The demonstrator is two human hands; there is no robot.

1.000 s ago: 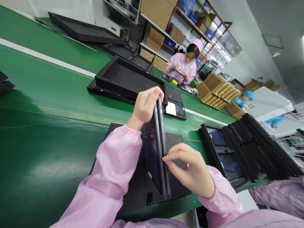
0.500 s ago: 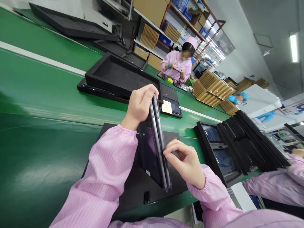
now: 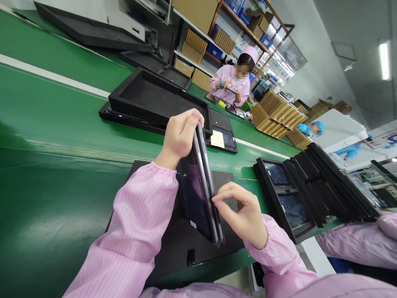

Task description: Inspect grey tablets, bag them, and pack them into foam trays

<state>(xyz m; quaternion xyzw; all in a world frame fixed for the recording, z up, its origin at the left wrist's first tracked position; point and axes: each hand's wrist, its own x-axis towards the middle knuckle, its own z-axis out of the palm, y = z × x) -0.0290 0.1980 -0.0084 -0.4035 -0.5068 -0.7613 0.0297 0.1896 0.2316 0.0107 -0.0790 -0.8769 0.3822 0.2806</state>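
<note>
Two thin tablets (image 3: 197, 194) stand on edge face to back, tilted, above a black foam tray (image 3: 223, 231). My left hand (image 3: 181, 136) is closed around their upper end, thumb on top. A small white label shows on the dark screen of the left tablet. My right hand (image 3: 240, 211) has thumb and forefinger pinched together at the long edge of the right tablet. Whatever lies between those fingertips is too small to make out.
On the green bench (image 3: 62, 120) sits a deep black tray (image 3: 155, 95). A yellow note (image 3: 217, 139) lies beside it. At right, a black tray holds two tablets (image 3: 277, 174) near stacked trays (image 3: 328, 182). Co-workers stand across the bench and at far right.
The tablets and both my hands have shifted very slightly left, along with the whole view. The co-worker's hand at the far right edge has gone from sight. My grips look the same.
</note>
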